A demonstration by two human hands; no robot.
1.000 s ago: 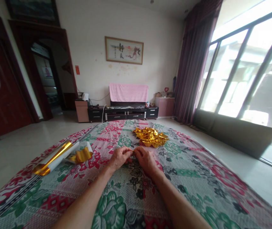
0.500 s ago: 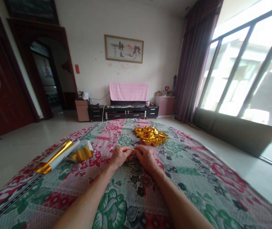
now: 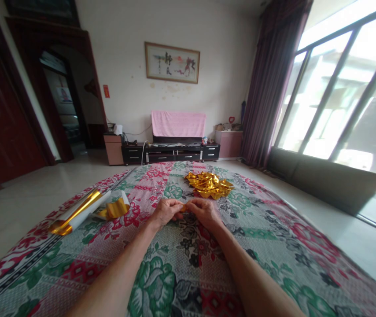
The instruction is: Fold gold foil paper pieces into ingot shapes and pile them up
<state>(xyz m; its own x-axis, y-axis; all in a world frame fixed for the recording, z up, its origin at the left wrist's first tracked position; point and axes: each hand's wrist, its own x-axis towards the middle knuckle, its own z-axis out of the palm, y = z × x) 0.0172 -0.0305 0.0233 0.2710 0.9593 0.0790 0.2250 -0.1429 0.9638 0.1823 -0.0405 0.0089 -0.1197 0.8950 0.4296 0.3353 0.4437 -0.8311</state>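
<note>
My left hand (image 3: 166, 212) and my right hand (image 3: 204, 212) meet over the flowered cloth, thumbs and fingers pinched together. Between them is a small piece of gold foil paper (image 3: 184, 208), mostly hidden by the fingers, and both hands grip it. Just beyond my right hand lies a pile of folded gold foil pieces (image 3: 209, 184). Off to the left rest a roll of gold foil paper (image 3: 79, 212) with a white back and, beside it, a short stack of cut gold foil sheets (image 3: 117, 208).
The patterned cloth (image 3: 155, 281) covers the rounded surface under my arms. Farther back stands a low black TV cabinet (image 3: 175, 155) with a pink cloth (image 3: 178, 123) draped above it. A purple curtain (image 3: 263, 97) and large windows are on the right.
Both hands keep their pinch on the small gold foil piece, with a slight shift of the fingers. The whole view has tilted a little; the pile and roll lie as before.
</note>
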